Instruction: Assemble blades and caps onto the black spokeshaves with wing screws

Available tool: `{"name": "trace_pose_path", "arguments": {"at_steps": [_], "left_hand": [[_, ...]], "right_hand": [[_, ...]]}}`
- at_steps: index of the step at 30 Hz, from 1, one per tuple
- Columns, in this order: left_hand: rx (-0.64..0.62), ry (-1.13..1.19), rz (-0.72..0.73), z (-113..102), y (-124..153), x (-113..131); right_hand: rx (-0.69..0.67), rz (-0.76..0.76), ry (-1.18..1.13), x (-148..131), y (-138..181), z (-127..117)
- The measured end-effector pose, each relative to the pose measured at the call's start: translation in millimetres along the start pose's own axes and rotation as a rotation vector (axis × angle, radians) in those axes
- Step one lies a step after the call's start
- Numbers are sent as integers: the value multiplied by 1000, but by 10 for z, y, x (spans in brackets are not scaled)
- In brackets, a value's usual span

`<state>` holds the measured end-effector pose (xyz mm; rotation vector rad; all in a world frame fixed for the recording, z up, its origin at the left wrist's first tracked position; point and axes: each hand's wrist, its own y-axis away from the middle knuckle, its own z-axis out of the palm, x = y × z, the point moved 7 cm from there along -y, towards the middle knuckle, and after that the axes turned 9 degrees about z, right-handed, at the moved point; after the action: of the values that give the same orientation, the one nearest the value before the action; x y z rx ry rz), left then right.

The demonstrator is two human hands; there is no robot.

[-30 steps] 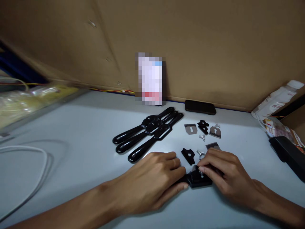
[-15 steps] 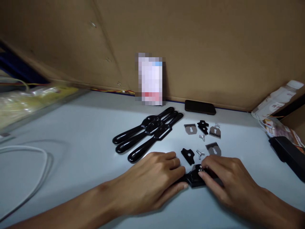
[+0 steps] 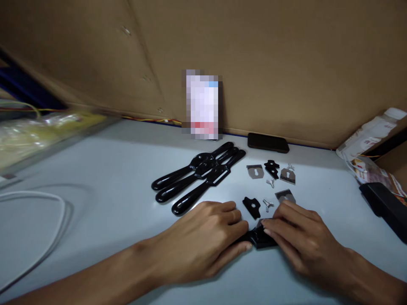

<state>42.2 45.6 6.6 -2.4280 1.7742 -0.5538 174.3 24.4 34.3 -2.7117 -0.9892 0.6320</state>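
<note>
Left hand [image 3: 206,241]: palm down, fingers curled loosely over the near end of a glossy black metal tool body [image 3: 259,239], pressing it to the pale grey table top [image 3: 111,182]. The covered part of the tool cannot be seen, so whether the fingers close fully round it cannot be told.

Right hand [image 3: 302,239]: palm down, fingers bent, fingertips [image 3: 267,231] resting on the top of the same black tool body at its centre. Anything pinched under them is hidden.

The tool body lies flat on the table between the two hands, touching both, only its middle showing.

Both forearms enter from the near edge and converge toward the tool.

Just beyond the hands lie a small black clamp plate [image 3: 252,206], a silver wing screw [image 3: 267,204] and a grey steel blade with a keyhole slot [image 3: 285,196]. Further back, three black two-handled tool bodies [image 3: 197,178] lie side by side.
</note>
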Motion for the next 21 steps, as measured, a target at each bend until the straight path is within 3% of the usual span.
{"name": "trace_pose_path", "arguments": {"at_steps": [6, 9, 12, 14, 16, 21], "left_hand": [[-11, 6, -4, 7, 2, 5], [-13, 7, -5, 14, 7, 2], [13, -4, 7, -2, 7, 9], [24, -10, 10, -10, 6, 12], [21, -11, 9, -8, 6, 12], [-7, 1, 4, 2, -2, 12]], "right_hand": [[42, 72, -116, 26, -47, -42], [16, 259, -326, 164, -87, -3], [-133, 514, -527, 350, -84, 134], [-203, 591, -587, 408, -74, 175], [-194, 557, -553, 404, -85, 136], [-58, 260, -183, 201, -87, -24]]}}
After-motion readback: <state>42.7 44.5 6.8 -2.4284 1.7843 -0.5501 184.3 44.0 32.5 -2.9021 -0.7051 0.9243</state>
